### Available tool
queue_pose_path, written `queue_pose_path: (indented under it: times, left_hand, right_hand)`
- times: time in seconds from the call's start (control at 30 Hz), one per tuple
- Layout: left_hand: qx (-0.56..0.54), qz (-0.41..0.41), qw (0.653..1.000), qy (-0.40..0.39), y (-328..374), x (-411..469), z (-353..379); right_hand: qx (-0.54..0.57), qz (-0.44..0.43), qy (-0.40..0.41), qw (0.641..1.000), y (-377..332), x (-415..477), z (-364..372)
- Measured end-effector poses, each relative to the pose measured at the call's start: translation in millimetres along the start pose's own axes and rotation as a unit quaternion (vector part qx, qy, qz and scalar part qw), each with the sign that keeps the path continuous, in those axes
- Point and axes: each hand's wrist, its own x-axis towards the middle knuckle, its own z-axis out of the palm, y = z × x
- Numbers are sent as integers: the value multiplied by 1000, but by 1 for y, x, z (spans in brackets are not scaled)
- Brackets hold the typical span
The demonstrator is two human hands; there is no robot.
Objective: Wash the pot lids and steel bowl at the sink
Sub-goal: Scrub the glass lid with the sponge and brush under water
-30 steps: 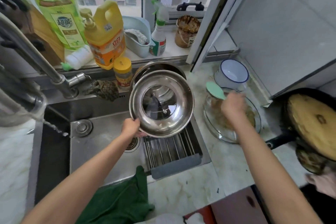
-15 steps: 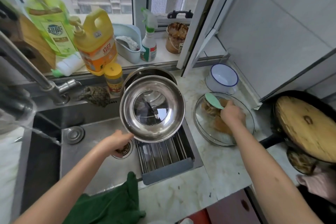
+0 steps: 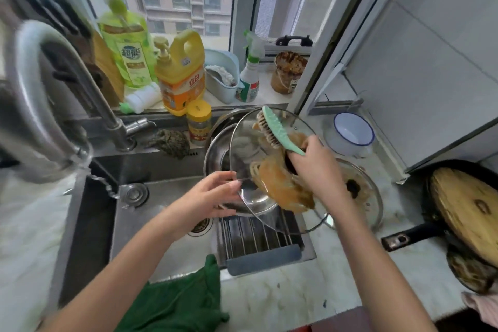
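The right forearm comes in from the lower right of the frame and bends left over the sink [image 3: 161, 213]. The right hand [image 3: 315, 170] is knuckles-up at centre frame. Its grip is closed round the handle of a green brush [image 3: 279, 128], whose bristled head points up and left. The same hand sits over the dark knob of a glass lid [image 3: 280, 188]. The lid hangs tilted at centre frame, smeared with brown grease, with its lower rim above the drying rack [image 3: 256, 237] set in the sink's right side.

The left forearm rises from the lower left corner. The left hand [image 3: 213, 197] is palm-down, its fingers stretched loosely to the right, and its fingertips [image 3: 235, 184] meet the lid's left rim. I cannot tell whether this grip is pinching the rim or only touching it.

The steel bowl [image 3: 215, 153] stands behind the lifted lid at the back of the rack, partly seen through the glass. A second glass lid [image 3: 372, 197] lies flat on the table [image 3: 296, 291] just right of the sink, beyond the right wrist.

A tap [image 3: 54, 89] arches over the left of the frame. A green cloth [image 3: 175, 302] hangs over the sink's front edge at bottom centre. A frying pan [image 3: 409, 234] with a wooden cover stands at the far right.
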Motion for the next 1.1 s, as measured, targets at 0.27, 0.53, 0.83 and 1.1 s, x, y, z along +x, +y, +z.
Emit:
queue_pose_path:
  times: [0.27, 0.53, 0.83, 1.1]
  left_hand:
    - [-183, 54, 980, 52, -49, -82, -57]
    - [-174, 72, 972, 137, -76, -111, -124]
    - [-292, 24, 951, 101, -98, -119, -178]
    - [-307, 12, 949, 75, -93, -115, -194]
  right_hand:
    - [89, -75, -158, 981, -123, -42, 102]
    - [151, -84, -244, 954, -162, -58, 171]
    - [218, -165, -276, 922, -144, -11, 203]
    - [199, -229, -375, 876, -171, 1, 224]
